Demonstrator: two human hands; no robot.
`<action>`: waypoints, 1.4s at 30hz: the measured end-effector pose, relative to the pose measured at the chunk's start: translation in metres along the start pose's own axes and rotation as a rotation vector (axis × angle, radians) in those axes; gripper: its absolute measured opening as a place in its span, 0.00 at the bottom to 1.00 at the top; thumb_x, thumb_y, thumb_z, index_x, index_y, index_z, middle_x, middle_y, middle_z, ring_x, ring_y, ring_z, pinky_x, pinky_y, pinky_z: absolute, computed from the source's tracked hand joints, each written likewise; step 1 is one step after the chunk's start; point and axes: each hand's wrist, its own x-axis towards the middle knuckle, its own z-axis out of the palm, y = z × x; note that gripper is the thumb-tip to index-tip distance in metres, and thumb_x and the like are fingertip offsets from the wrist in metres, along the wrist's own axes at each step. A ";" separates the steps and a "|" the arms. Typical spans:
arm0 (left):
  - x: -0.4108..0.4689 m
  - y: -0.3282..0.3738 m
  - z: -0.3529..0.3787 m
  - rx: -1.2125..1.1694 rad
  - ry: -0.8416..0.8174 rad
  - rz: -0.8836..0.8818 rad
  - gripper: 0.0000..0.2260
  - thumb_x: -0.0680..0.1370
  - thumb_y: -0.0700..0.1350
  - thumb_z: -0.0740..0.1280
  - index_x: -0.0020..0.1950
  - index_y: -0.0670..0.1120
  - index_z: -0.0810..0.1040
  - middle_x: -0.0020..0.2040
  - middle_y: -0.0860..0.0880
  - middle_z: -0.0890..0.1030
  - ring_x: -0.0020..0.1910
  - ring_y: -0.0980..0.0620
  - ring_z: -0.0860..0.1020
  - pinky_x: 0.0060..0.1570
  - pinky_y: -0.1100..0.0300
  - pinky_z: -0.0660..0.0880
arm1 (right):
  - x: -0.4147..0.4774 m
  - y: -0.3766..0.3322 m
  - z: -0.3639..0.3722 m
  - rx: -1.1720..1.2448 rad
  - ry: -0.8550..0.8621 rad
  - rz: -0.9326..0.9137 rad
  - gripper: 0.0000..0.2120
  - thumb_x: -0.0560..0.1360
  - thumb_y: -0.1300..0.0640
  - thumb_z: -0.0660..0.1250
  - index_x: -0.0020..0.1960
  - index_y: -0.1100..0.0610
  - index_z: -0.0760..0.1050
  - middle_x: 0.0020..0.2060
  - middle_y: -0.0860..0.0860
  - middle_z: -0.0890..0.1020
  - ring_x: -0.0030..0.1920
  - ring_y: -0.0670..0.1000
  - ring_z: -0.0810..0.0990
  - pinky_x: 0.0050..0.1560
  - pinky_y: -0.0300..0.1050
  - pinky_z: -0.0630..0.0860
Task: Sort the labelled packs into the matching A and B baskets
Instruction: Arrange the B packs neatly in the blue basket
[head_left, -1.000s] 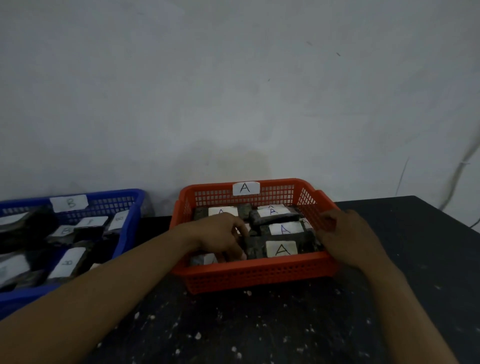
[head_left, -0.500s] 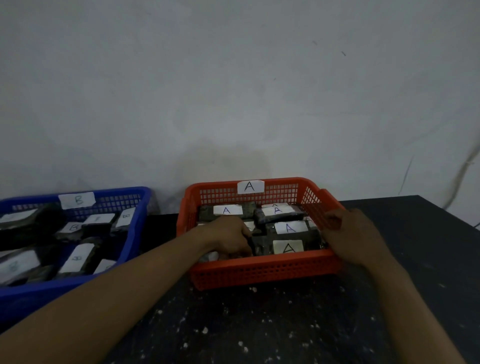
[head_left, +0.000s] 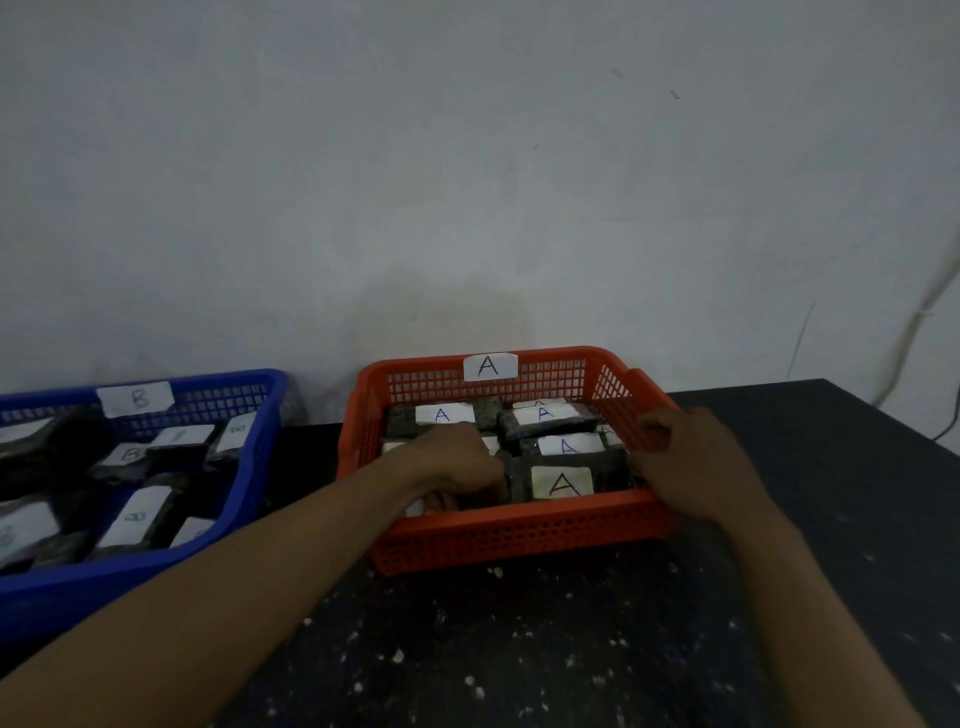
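In the head view, little change is seen against half a second ago: both hands are found at the same spots on the orange basket (head_left: 519, 512), and the whole scene is shifted only slightly leftward in the frame. Against one second ago, the fingers of the left hand (head_left: 457, 462) are tucked further down among the packs. The left hand is held inside the basket at its front left, fingers curled downward; whether a pack is pinched cannot be told, as the fingertips are hidden. The basket's right wall is gripped by the right hand (head_left: 696, 467), thumb inside and fingers outside. The basket's back wall, marked by an A tag (head_left: 490, 366), is set close to the wall (head_left: 467, 182). A narrow dark strip of worktop (head_left: 519, 649) is left between it and the blue basket (head_left: 130, 571), which is cut off by the left frame edge and carries a B tag (head_left: 136, 399). Open speckled worktop is seen in front of and to the right of the orange basket. The front pack (head_left: 562, 484) is laid flat, label up, its long axis parallel to the front wall, the A upright toward the wearer. In the blue basket, a B pack (head_left: 137, 517) is laid with its long axis running near to far.
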 end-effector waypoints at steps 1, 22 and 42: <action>-0.001 0.000 -0.003 -0.047 -0.015 -0.027 0.11 0.72 0.48 0.68 0.49 0.42 0.80 0.45 0.44 0.83 0.41 0.49 0.82 0.39 0.57 0.81 | 0.000 0.000 0.000 -0.001 -0.001 -0.006 0.17 0.73 0.48 0.67 0.61 0.48 0.73 0.56 0.52 0.71 0.41 0.49 0.74 0.41 0.44 0.71; -0.002 -0.011 -0.009 -0.238 -0.136 -0.101 0.08 0.74 0.45 0.66 0.48 0.43 0.81 0.36 0.46 0.84 0.29 0.50 0.80 0.31 0.60 0.77 | 0.000 0.000 0.002 -0.016 0.021 -0.009 0.19 0.73 0.46 0.67 0.62 0.47 0.73 0.50 0.47 0.65 0.43 0.50 0.71 0.44 0.46 0.70; 0.001 -0.001 -0.003 0.054 0.027 0.046 0.08 0.71 0.47 0.74 0.43 0.43 0.80 0.36 0.47 0.84 0.32 0.51 0.82 0.33 0.60 0.80 | -0.003 -0.004 -0.002 0.011 0.046 0.011 0.22 0.71 0.46 0.68 0.63 0.48 0.74 0.55 0.51 0.70 0.45 0.50 0.72 0.46 0.46 0.70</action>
